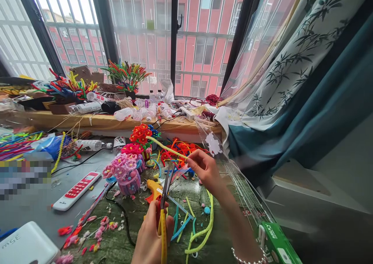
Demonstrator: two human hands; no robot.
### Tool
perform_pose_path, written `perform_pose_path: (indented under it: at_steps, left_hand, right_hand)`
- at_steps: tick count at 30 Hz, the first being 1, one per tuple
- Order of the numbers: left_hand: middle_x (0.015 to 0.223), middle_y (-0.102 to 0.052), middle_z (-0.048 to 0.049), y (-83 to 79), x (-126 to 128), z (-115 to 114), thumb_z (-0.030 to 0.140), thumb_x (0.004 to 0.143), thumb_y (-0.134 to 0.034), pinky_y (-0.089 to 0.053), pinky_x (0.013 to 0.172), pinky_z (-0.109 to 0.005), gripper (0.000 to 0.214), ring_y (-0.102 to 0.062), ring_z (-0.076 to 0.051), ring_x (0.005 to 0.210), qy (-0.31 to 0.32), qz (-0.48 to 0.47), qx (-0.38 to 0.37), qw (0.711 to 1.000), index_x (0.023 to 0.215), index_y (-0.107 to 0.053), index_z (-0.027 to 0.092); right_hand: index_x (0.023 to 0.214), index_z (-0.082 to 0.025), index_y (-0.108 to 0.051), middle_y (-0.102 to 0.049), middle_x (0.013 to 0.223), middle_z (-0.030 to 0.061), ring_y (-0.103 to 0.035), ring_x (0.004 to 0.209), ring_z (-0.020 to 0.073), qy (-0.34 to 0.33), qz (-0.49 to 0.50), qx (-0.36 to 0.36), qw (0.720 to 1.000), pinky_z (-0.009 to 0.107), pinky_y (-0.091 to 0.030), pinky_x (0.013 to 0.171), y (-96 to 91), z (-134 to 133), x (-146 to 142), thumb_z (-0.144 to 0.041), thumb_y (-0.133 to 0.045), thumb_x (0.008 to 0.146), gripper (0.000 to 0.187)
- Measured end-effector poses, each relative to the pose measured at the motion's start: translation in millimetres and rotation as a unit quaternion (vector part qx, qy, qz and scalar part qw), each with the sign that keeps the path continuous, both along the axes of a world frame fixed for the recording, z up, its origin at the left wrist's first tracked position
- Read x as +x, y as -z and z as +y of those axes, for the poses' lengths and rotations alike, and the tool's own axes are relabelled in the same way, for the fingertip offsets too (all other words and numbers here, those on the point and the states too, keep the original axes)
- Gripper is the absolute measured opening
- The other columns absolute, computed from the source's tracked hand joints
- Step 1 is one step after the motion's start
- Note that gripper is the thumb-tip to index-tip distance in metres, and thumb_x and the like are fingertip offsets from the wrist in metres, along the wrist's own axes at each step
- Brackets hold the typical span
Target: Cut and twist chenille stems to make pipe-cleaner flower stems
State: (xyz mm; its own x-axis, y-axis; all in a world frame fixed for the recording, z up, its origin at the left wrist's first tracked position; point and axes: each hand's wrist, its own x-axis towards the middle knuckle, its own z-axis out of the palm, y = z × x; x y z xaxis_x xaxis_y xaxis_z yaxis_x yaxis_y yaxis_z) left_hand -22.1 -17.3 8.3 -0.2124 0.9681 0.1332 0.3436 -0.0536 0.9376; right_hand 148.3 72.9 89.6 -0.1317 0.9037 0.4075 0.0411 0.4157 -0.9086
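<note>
On the table (115, 245), left of centre, has flowers (128, 165) bunched in pots (129, 184), seemingly done; has strands (211, 213) loose at near right, apparently yet to be shaped. With the left hand (151, 235), clasps scissors (163, 207) at near centre, slightly parted; with the right hand (205, 170), pinches a yellow stem (169, 149) farther off, not yet bent into petals.

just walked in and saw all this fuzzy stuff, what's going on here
A person's left hand holds yellow-handled scissors, blades pointing up, while the right hand pinches a yellow pipe cleaner. The blades look apart from it. A pot of pink flowers stands to the left, an orange glue gun lies beside it, and loose yellow strands lie nearby.
</note>
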Motion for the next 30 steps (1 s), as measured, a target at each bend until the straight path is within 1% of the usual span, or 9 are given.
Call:
perform_pose_path:
  at_steps: [2, 5, 10, 15, 20, 25, 27, 30]
  left_hand:
    - [0.067, -0.062, -0.0031, 1.1, 0.3, 2.5, 0.07, 0.073, -0.05, -0.048, 0.061, -0.028, 0.052, -0.061, -0.023, 0.068, -0.004, 0.01, -0.012, 1.0, 0.086, -0.058, 0.021]
    - [0.056, -0.056, 0.0003, 1.9, -2.7, 6.4, 0.07, 0.074, -0.05, -0.046, 0.056, -0.026, 0.05, -0.06, -0.022, 0.061, 0.01, 0.018, -0.023, 1.0, 0.081, -0.059, 0.021]
    - [0.064, -0.062, 0.0001, 3.7, -8.8, 10.3, 0.064, 0.075, -0.053, -0.041, 0.05, -0.022, 0.044, -0.057, -0.018, 0.057, 0.035, 0.041, -0.039, 0.998, 0.083, -0.059, 0.021]
    - [0.065, -0.062, 0.0017, 4.6, -9.1, 9.4, 0.058, 0.078, -0.052, -0.041, 0.054, -0.022, 0.036, -0.056, -0.017, 0.058, 0.037, 0.074, -0.049, 0.995, 0.082, -0.058, 0.022]
    - [0.067, -0.064, 0.0008, 9.4, -10.6, 12.8, 0.057, 0.078, -0.053, -0.043, 0.056, -0.023, 0.036, -0.058, -0.018, 0.06, 0.034, 0.083, -0.047, 0.995, 0.082, -0.06, 0.022]
    - [0.065, -0.063, 0.001, 15.3, -13.1, 16.1, 0.061, 0.076, -0.053, -0.041, 0.052, -0.022, 0.041, -0.055, -0.017, 0.056, 0.034, 0.079, -0.05, 0.995, 0.083, -0.061, 0.021]
    - [0.062, -0.062, 0.001, 13.3, -12.0, 15.5, 0.062, 0.075, -0.055, -0.04, 0.051, -0.022, 0.043, -0.053, -0.016, 0.054, 0.036, 0.071, -0.047, 0.996, 0.081, -0.061, 0.021]
    - [0.059, -0.06, 0.0013, 4.6, -6.9, 13.1, 0.064, 0.073, -0.056, -0.039, 0.049, -0.021, 0.045, -0.053, -0.016, 0.053, 0.032, 0.043, -0.039, 0.998, 0.077, -0.061, 0.02]
  right_hand:
    - [0.079, -0.019, -0.056, -0.057, 0.069, -0.0008, -0.054, 0.066, 0.0146, -0.019, 0.0, -0.005, 1.0, 0.025, -0.041, 0.059, 1.0, -0.3, -2.9, -0.038, -0.062, 0.084, 0.021]
    - [0.077, -0.019, -0.056, -0.055, 0.068, -0.0016, -0.052, 0.063, 0.0134, -0.037, 0.005, -0.007, 0.999, 0.025, -0.039, 0.058, 3.3, -0.1, -7.2, -0.039, -0.062, 0.083, 0.022]
    - [0.077, -0.019, -0.055, -0.049, 0.064, -0.0035, -0.044, 0.058, 0.0116, -0.06, 0.001, -0.021, 0.998, 0.024, -0.034, 0.053, 9.0, -0.7, -15.0, -0.038, -0.062, 0.084, 0.021]
    - [0.074, -0.02, -0.051, -0.047, 0.062, -0.0038, -0.039, 0.054, 0.011, -0.059, -0.017, -0.024, 0.998, 0.025, -0.03, 0.051, 15.7, 1.4, -21.5, -0.039, -0.063, 0.083, 0.025]
    - [0.071, -0.02, -0.049, -0.044, 0.06, -0.0051, -0.035, 0.052, 0.0103, -0.056, -0.024, -0.021, 0.998, 0.025, -0.027, 0.05, 20.0, 3.7, -24.5, -0.038, -0.065, 0.081, 0.026]
    - [0.071, -0.02, -0.05, -0.048, 0.061, -0.0038, -0.039, 0.053, 0.0111, -0.048, -0.034, -0.024, 0.998, 0.025, -0.029, 0.051, 20.1, 3.1, -25.5, -0.039, -0.064, 0.081, 0.026]
    - [0.07, -0.02, -0.05, -0.05, 0.061, -0.0032, -0.041, 0.054, 0.0117, -0.04, -0.042, -0.023, 0.998, 0.025, -0.031, 0.052, 19.7, 3.0, -25.6, -0.038, -0.064, 0.081, 0.026]
    - [0.07, -0.02, -0.051, -0.055, 0.062, -0.0019, -0.047, 0.057, 0.0135, -0.034, -0.054, -0.022, 0.998, 0.026, -0.034, 0.054, 19.4, 3.5, -25.8, -0.036, -0.063, 0.081, 0.023]
